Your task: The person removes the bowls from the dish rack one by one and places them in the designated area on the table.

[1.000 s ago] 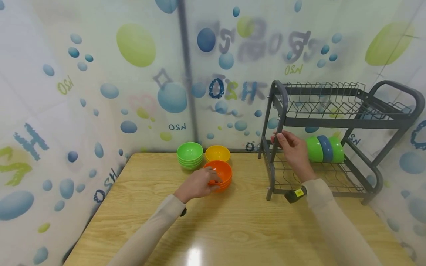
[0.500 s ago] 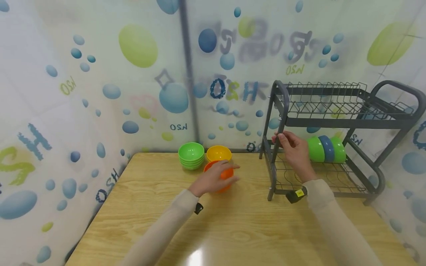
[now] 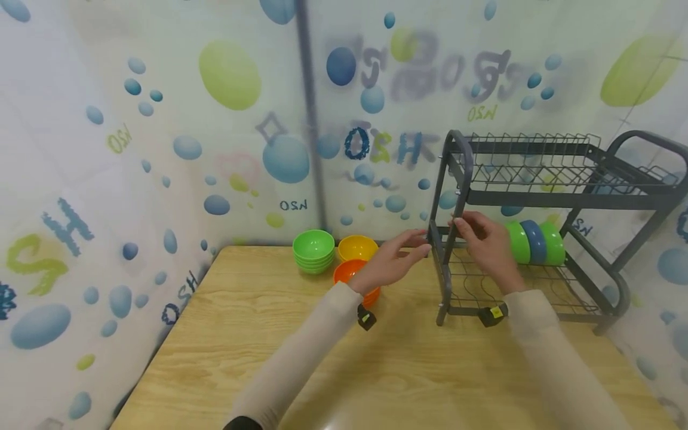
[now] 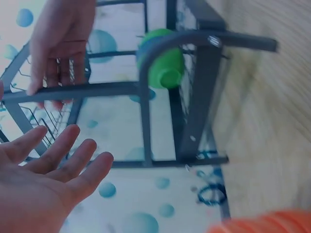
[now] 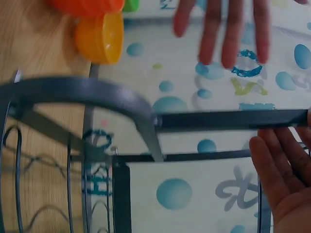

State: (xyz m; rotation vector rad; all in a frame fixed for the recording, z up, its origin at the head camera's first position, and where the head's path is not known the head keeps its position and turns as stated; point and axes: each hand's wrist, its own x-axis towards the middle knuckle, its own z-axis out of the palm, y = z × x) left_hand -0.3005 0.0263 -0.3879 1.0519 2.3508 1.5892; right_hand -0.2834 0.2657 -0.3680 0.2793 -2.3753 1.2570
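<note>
My left hand (image 3: 391,260) has its fingers spread near the left side of a dark grey two-tier dish rack (image 3: 537,199), holding nothing. In the left wrist view the left hand (image 4: 48,179) is palm-up and apart from the rack's post (image 4: 97,90). My right hand (image 3: 488,246) grips that front left post, thumb on one side and fingers on the other, as the right wrist view shows with the right hand (image 5: 286,179). Two green bowls (image 3: 555,243) and a blue bowl (image 3: 533,242) stand on edge on the lower tier.
Left of the rack are a stack of green bowls (image 3: 313,252), a yellow bowl (image 3: 357,246) and stacked orange bowls (image 3: 346,270), partly hidden by my left wrist. They stand on a wooden table (image 3: 258,310) before a patterned curtain (image 3: 242,149). The rack's upper tier has wire slots.
My left hand has moved from the orange bowls rightward to beside the rack, its fingers spreading. The right hand stays on the post. The head view has shifted slightly left.
</note>
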